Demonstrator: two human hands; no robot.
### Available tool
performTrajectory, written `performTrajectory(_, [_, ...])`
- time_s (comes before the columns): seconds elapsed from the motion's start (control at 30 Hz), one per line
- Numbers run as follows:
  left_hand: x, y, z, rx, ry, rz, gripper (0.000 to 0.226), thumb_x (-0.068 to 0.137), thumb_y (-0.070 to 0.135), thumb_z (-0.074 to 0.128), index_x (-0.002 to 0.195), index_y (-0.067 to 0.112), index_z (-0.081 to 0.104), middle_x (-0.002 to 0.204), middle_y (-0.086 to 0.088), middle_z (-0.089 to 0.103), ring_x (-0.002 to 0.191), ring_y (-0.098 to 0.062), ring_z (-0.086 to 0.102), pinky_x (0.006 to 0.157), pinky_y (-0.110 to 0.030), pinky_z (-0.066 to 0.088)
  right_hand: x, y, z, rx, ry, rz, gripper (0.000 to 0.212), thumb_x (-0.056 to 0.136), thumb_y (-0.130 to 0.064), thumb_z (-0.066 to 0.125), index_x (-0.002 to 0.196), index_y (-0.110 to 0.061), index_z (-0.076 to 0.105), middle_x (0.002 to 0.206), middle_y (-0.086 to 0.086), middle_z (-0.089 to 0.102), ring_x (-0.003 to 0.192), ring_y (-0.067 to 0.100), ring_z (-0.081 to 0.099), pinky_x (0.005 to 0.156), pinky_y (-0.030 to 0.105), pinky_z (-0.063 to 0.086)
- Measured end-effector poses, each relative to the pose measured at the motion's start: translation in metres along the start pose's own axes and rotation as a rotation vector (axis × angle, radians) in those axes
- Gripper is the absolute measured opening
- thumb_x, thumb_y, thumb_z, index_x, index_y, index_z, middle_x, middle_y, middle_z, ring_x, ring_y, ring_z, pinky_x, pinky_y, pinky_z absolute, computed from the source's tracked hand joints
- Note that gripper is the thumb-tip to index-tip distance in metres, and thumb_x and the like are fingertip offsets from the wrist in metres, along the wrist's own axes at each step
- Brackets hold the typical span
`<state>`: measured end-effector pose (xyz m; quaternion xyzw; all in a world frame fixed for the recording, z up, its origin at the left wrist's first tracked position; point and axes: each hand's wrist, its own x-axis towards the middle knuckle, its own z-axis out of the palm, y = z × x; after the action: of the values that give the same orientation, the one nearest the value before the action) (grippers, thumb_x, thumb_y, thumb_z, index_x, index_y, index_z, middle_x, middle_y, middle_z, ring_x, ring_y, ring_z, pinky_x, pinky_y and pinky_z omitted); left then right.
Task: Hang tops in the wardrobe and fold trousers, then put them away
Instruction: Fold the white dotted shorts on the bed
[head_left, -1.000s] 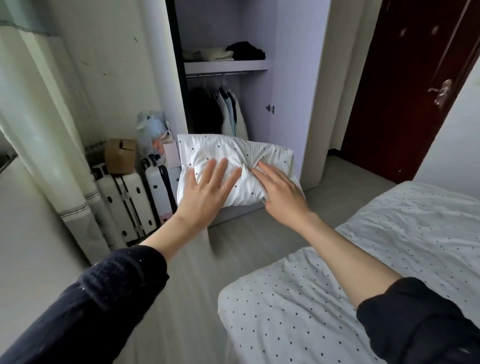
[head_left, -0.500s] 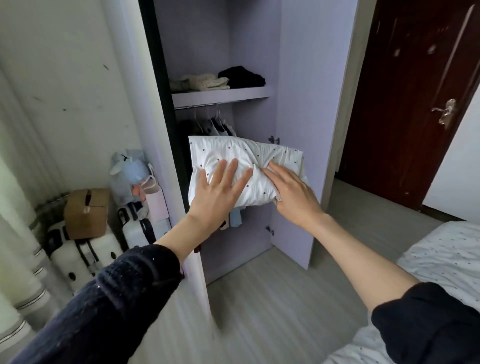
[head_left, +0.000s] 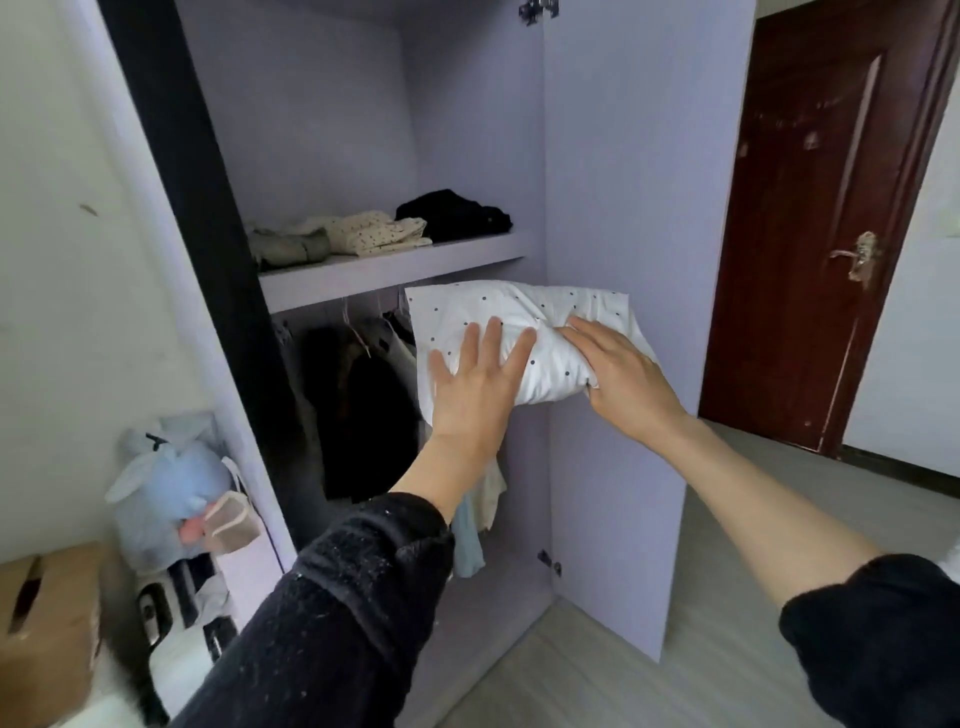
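Folded white trousers with dark dots (head_left: 519, 317) hang in the air in front of the open lilac wardrobe, just below its shelf (head_left: 395, 267). My left hand (head_left: 475, 384) presses flat on the bundle's left side with fingers spread. My right hand (head_left: 618, 374) holds its right end, fingers over the top and thumb hidden beneath. On the shelf lie a beige dotted folded garment (head_left: 374, 234) and a black one (head_left: 452, 215). Dark tops (head_left: 363, 395) hang from the rail under the shelf.
The open wardrobe door (head_left: 634, 182) stands right behind the bundle. A blue plush toy (head_left: 161, 483), a cardboard box (head_left: 47, 634) and a white suitcase (head_left: 176, 613) crowd the floor at left. A dark red room door (head_left: 821, 234) is at right.
I have come closer to the wardrobe. Both hands have carried the folded trousers up and forward, from over the bed's edge to just under the shelf.
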<state>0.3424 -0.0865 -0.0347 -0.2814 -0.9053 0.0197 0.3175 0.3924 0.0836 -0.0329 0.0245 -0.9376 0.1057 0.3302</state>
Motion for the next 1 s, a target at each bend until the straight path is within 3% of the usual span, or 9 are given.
performTrajectory(0.2, [0.118,-0.024,0.067,-0.004,0.001,-0.078,0.099,0.079,-0.011,0.056,0.149,0.026,-0.004,0.157,-0.012,-0.002,0.145,-0.032,-0.001,0.109,-0.061,0.022,0.124,0.064,0.048,-0.040,-0.005,-0.104,0.068,0.086,0.003,0.054,0.146,-0.020,0.032,0.154,-0.002,0.028,0.140,0.019,0.027,0.106,0.027,0.028])
performTrajectory(0.43, [0.243,-0.087,0.087,0.082,-0.028,-0.175,0.095,0.081,-0.009,0.052,0.150,0.028,-0.003,0.158,-0.009,-0.003,0.145,-0.032,-0.003,0.110,-0.061,0.016,0.292,0.103,0.100,0.068,-0.020,-0.320,0.063,0.087,-0.003,0.058,0.145,-0.013,0.034,0.151,0.007,0.033,0.137,0.027,0.033,0.111,0.034,0.026])
performTrajectory(0.67, [0.306,-0.191,0.084,0.249,0.031,-0.331,0.093,0.083,-0.010,0.053,0.150,0.028,0.001,0.157,-0.008,0.000,0.145,-0.031,0.000,0.109,-0.061,0.018,0.437,0.055,0.148,0.179,0.045,-0.543,0.064,0.086,-0.006,0.060,0.144,-0.014,0.035,0.149,0.007,0.037,0.134,0.028,0.037,0.106,0.041,0.036])
performTrajectory(0.87, [0.358,-0.278,0.106,0.265,0.062,-0.395,0.086,0.084,-0.004,0.053,0.149,0.028,0.007,0.157,-0.008,0.008,0.144,-0.032,0.009,0.108,-0.061,0.024,0.540,0.012,0.187,0.172,0.075,-0.638,0.059,0.087,-0.016,0.061,0.141,-0.021,0.038,0.145,0.000,0.042,0.128,0.026,0.042,0.092,0.044,0.045])
performTrajectory(1.0, [0.407,-0.332,0.117,0.261,0.057,-0.361,0.078,0.089,0.019,0.058,0.149,0.028,0.009,0.156,-0.007,0.014,0.141,-0.030,0.019,0.105,-0.058,0.031,0.610,-0.003,0.204,0.186,0.064,-0.606,0.054,0.087,-0.017,0.057,0.138,-0.024,0.042,0.137,0.005,0.050,0.121,0.029,0.049,0.090,0.038,0.043])
